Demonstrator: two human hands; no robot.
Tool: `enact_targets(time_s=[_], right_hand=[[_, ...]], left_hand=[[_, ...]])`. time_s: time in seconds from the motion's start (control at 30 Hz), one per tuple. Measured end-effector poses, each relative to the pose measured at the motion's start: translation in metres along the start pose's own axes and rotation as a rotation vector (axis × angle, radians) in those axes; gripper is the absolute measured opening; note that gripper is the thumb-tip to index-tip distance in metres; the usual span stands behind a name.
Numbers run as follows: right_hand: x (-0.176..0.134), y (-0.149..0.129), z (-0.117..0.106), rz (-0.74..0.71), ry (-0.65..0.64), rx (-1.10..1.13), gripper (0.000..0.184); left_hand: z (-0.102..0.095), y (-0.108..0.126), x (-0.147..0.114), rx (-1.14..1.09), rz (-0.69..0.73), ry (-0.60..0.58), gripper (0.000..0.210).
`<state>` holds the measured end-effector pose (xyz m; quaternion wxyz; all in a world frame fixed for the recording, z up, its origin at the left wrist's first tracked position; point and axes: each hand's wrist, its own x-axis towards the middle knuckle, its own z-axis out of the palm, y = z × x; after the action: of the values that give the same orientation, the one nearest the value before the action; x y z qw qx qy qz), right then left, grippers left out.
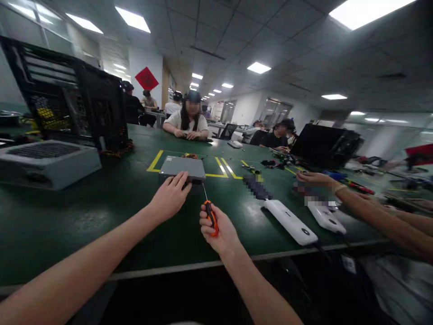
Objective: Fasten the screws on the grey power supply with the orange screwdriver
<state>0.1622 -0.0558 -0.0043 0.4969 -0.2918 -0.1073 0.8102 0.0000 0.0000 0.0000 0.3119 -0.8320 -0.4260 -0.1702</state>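
A grey computer power supply unit lies on the green table in front of me. My left hand has its fingers over the top near edge of the unit and its thumb against the front face, gripping it. In my right hand is a screwdriver with an orange and black handle. Its thin shaft points up and away, and the tip meets the near right corner of the unit. Whether the tip sits in a screw is too small to tell.
At left stand an open black computer case and a second power supply unit. Two white handheld devices lie at right, near a co-worker's hand. Another person sits opposite. Yellow tape marks the table.
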Motion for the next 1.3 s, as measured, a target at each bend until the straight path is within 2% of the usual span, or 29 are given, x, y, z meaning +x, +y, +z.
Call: enact_targets(time_s=[0.27, 0.47, 0.67, 0.8, 0.9, 1.07, 1.3], right_hand=[[-0.001, 0.0, 0.0, -0.013, 0.01, 0.012, 0.032], [-0.001, 0.003, 0.002, -0.058, 0.057, 0.059, 0.019], [-0.006, 0.003, 0.008, 0.016, 0.015, 0.087, 0.028], [-0.005, 0.002, 0.008, -0.001, 0.021, 0.117, 0.022], [-0.004, 0.001, 0.005, -0.004, 0.02, 0.123, 0.02], [-0.004, 0.001, 0.003, 0.014, -0.007, 0.103, 0.027], [-0.001, -0.002, 0.001, 0.044, -0.038, 0.084, 0.027]], left_hand=[[-0.001, 0.001, 0.0, -0.035, -0.006, 0.02, 0.035], [0.0, 0.001, 0.0, -0.051, -0.007, 0.019, 0.035], [-0.002, 0.001, 0.0, -0.074, -0.019, 0.024, 0.036], [-0.002, 0.004, -0.001, -0.097, -0.037, 0.054, 0.036], [0.002, 0.008, 0.0, -0.125, -0.048, 0.077, 0.038], [0.011, 0.014, 0.004, -0.142, -0.035, 0.081, 0.044], [0.018, 0.013, 0.006, -0.089, 0.005, 0.072, 0.047]])
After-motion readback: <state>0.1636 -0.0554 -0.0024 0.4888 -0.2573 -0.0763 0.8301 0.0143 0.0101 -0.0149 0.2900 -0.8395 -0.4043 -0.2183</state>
